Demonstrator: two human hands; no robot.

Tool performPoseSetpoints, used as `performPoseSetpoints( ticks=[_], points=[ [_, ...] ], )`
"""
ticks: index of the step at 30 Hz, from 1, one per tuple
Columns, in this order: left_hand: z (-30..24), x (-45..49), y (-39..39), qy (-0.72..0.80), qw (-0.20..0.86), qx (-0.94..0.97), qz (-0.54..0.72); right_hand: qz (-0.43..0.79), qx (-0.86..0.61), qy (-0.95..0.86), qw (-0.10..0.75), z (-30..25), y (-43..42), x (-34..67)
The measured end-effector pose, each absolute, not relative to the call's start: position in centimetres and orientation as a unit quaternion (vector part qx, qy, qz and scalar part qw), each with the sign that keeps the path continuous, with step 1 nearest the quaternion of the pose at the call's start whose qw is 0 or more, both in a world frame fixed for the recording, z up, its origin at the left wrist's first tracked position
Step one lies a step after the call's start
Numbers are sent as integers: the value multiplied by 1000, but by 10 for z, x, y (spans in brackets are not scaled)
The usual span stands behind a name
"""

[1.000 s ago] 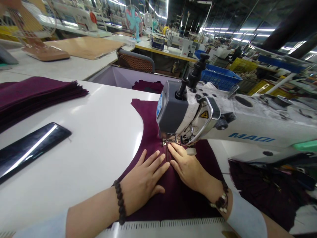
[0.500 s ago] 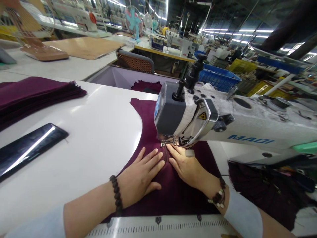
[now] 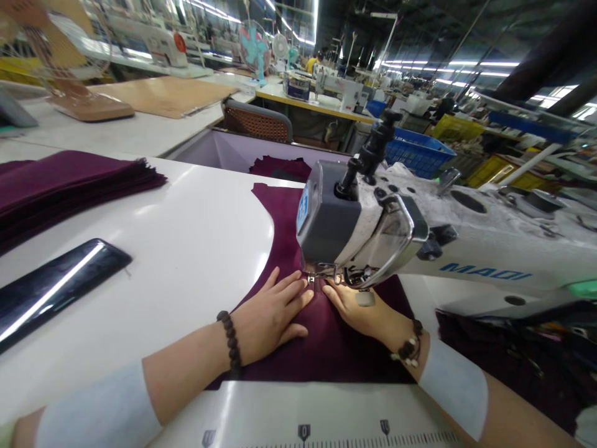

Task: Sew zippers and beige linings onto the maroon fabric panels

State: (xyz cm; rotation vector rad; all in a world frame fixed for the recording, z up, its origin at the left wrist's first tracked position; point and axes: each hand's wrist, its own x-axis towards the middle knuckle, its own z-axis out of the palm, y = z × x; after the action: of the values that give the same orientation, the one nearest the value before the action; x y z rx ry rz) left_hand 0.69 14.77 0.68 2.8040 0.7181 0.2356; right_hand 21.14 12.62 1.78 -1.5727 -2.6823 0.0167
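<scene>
My left hand (image 3: pixel 273 317) lies flat with fingers spread on a dark purple cloth piece (image 3: pixel 317 358), its fingertips just left of the presser foot (image 3: pixel 311 279). Flat on the same cloth, to the right of the foot, rests my right hand (image 3: pixel 361 313); its fingertips go partly out of sight under the sewing machine head (image 3: pixel 331 214). Between the hands runs a narrow dark ridged strip (image 3: pixel 319 286), which looks like a zipper. The needle itself cannot be made out.
At the left lie a stack of purple cloth pieces (image 3: pixel 79 180) and a glossy black bar-shaped object (image 3: pixel 60 289). Dark cloth (image 3: pixel 508 354) is heaped at the right, below the machine arm. A ruler scale (image 3: pixel 345 443) marks the table's near edge. Behind stands a blue basket (image 3: pixel 417 152).
The cloth and both hands have slid forward, away from me; more bare table shows before the cloth's near edge. Less of the strip and of my right fingertips shows. The view has shifted slightly.
</scene>
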Motion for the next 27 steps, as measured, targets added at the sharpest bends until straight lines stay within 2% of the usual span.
performPoseSetpoints(
  ticks=[27],
  points=[
    [-3,4,169,218,101,963,120,46,-487,-872,-14,1,146,222]
  ],
)
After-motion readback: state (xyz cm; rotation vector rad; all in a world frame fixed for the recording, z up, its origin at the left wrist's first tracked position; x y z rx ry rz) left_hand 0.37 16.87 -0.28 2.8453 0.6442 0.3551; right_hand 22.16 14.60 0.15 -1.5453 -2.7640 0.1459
